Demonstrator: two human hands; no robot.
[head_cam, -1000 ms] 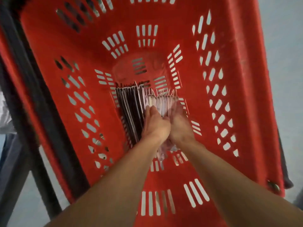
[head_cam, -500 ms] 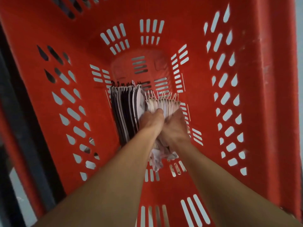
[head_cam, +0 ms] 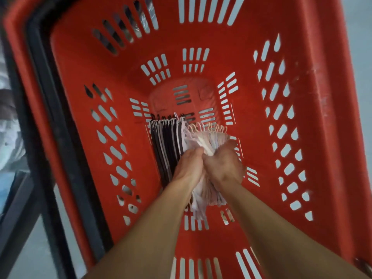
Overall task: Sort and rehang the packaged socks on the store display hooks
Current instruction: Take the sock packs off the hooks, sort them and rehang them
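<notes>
I'm looking straight down into a red basket [head_cam: 302, 137], both arms reaching to its floor. My left hand [head_cam: 188, 168] and right hand [head_cam: 224, 165] are pressed side by side, knuckles touching, both clamped on the pale socks [head_cam: 209, 137], a thick bunch of light packs whose small hangers [head_cam: 209, 127] fan out along the far edge. A second ago my hands only rested on top of that bunch, fingers laid flat; half a second ago they had begun to curl; now the fingers are dug in and the bunch is bowed and squeezed, its near ends trailing out below my wrists. The basket also fills less of the view than it did, so my head has pulled back a little. The dark socks [head_cam: 167, 141], a row of black and striped packs standing on edge, sit just left of my left hand, touching the pale bunch, and have not shifted. I read this as the pale lot being split off from the dark lot, gripped and ready to lift out. No display hooks are in view, so rehanging has not started.
</notes>
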